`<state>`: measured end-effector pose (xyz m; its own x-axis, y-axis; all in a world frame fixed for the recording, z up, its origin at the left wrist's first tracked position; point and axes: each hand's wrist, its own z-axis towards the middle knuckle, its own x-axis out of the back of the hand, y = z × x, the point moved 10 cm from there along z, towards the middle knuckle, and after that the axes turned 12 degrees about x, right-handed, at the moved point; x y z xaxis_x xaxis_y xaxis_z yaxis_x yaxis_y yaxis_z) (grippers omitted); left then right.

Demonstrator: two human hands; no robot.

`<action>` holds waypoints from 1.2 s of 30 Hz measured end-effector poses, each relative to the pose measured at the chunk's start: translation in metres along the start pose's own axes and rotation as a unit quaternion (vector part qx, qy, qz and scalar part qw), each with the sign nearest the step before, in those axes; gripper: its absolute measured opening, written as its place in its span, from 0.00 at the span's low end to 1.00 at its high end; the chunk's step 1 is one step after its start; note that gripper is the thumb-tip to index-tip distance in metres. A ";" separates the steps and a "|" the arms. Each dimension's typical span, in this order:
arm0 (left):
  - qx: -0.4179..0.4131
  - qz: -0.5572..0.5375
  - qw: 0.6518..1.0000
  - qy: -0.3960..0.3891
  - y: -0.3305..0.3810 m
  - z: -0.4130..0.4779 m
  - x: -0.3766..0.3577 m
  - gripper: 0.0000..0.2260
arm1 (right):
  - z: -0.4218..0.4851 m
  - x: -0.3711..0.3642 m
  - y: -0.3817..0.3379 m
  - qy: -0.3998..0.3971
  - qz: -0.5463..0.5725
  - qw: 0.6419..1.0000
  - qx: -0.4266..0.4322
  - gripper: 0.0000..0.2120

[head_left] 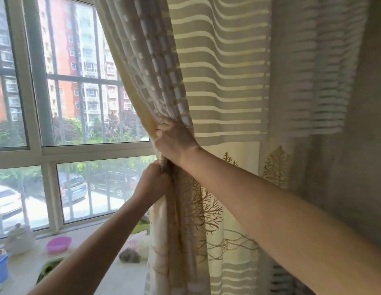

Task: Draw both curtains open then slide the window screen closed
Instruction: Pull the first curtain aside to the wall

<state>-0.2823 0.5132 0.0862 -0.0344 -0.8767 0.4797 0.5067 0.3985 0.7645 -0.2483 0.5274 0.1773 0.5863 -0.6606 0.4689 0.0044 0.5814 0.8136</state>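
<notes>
A beige curtain with white stripes and a tree pattern hangs on the right, bunched at its left edge. My right hand is shut on the gathered folds at mid height. Just below it, my left hand grips the same bunched edge. Left of the curtain the window with white frames stands uncovered, and a greyish mesh screen seems to cover its middle pane. Outside are apartment blocks, trees and parked cars behind metal bars.
The white windowsill below holds a white lidded pot, a pink dish, a blue basket, a dark pouch and something green. A grey wall lies at the far right.
</notes>
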 end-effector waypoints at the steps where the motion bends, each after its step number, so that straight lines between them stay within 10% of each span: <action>1: 0.004 -0.006 1.000 -0.004 0.001 0.002 -0.008 0.08 | -0.003 -0.008 0.004 -0.008 -0.005 1.000 -0.001 0.16; 36: -0.018 -0.003 0.998 -0.061 0.142 0.083 -0.315 0.06 | -0.185 -0.225 0.203 0.003 0.017 0.999 -0.044 0.19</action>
<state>-0.2705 0.8681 0.0795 -0.1406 -0.8388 0.5259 0.5368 0.3817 0.7524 -0.2293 0.8819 0.1739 0.5921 -0.6366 0.4941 0.0544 0.6433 0.7637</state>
